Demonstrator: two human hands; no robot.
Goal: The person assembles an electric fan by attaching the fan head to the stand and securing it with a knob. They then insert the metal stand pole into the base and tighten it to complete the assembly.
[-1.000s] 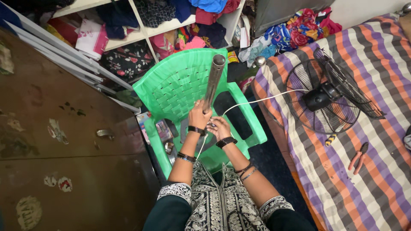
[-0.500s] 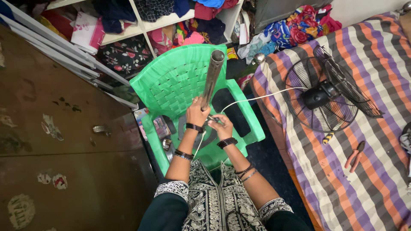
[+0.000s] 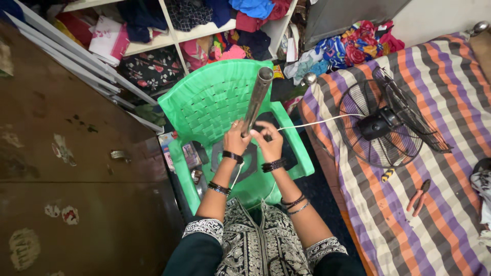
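Left hand (image 3: 236, 138): closed around the lower part of a grey metal pipe (image 3: 257, 100), fingers wrapped fully about it. The pipe stands nearly upright over the seat of a green plastic chair (image 3: 212, 99), its open top end tilting slightly to the far right.

Right hand (image 3: 269, 139): just right of the pipe, fingertips pinched on a white cord (image 3: 317, 120) close to where it meets the pipe.

The cord runs taut to the right, to a black fan head with wire guard (image 3: 388, 122) lying on a striped bed cover (image 3: 434, 214).

On the bed, near right of the fan: a yellow-handled screwdriver (image 3: 387, 175) and red-handled pliers (image 3: 418, 194).

Far: white shelves (image 3: 174, 33) stuffed with clothes.

Left: a brown metal cabinet (image 3: 76, 168).
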